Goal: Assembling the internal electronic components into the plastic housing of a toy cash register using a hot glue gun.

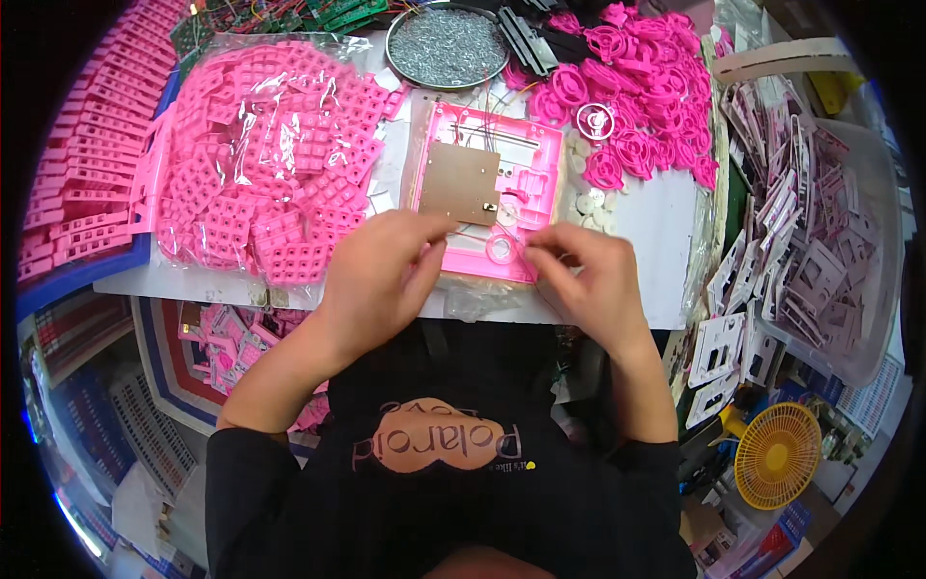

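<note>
In front of me lies a pink plastic housing [463,262], open side up, with a brown circuit board [455,183] inside it. Thin wires [490,121] run over its far end. A pale pink ring [502,249] sits at the near right of the housing. My left hand [386,261] is at the near left edge, its fingers curled together by the board's near corner. My right hand [590,275] pinches at the near right corner beside the ring. What either hand holds between its fingertips is too small to make out.
On the left is a bag of pink button pieces [275,145]; beyond it, stacked pink parts [96,135]. A round tray of screws [448,46] stands at the back. Pink ring parts [627,96] heap at right, near a clear bin [868,241]. A yellow fan [777,455] sits lower right.
</note>
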The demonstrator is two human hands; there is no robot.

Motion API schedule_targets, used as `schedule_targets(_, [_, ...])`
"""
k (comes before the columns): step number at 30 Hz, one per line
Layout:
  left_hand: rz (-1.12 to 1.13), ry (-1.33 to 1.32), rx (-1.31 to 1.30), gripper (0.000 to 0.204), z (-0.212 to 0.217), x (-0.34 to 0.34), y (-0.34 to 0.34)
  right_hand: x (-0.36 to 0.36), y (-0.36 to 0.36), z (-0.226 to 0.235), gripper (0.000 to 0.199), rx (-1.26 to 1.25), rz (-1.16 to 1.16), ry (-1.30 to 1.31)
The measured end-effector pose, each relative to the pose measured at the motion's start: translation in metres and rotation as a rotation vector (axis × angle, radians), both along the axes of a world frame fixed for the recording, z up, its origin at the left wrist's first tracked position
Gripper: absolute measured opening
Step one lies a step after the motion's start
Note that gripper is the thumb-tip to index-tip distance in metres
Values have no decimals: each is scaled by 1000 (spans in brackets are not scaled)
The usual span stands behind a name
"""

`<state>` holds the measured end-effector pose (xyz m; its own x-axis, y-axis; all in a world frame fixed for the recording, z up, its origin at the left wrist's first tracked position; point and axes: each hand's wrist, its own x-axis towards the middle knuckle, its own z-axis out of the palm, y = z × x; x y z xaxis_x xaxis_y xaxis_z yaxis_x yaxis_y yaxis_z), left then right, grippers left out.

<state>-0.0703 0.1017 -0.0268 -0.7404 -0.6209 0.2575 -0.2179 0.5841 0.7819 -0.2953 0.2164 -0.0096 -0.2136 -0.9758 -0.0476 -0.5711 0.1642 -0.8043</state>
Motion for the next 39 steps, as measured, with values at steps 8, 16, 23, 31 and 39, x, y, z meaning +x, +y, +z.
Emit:
schedule_targets(8, [-221, -1, -199, 31, -19, -1, 20, 22, 20, -8, 12, -148, 112, 336])
schedule_targets(16, [-206, -2, -190, 30, -26, 4, 25, 11, 17, -11, 15, -157, 118, 222])
schedule_targets(23, [-192, -40, -187, 26, -23, 5, 28, 15, 18, -13, 15, -263, 187, 411])
schedule_targets(31, [-208, -56, -189, 39, -28, 2, 28, 7, 30, -55, 21, -356, 1, 160])
schedule_targets(39, [-286, -237, -387, 57, -21, -12, 30, 4, 37, -66, 34, -466, 13, 330])
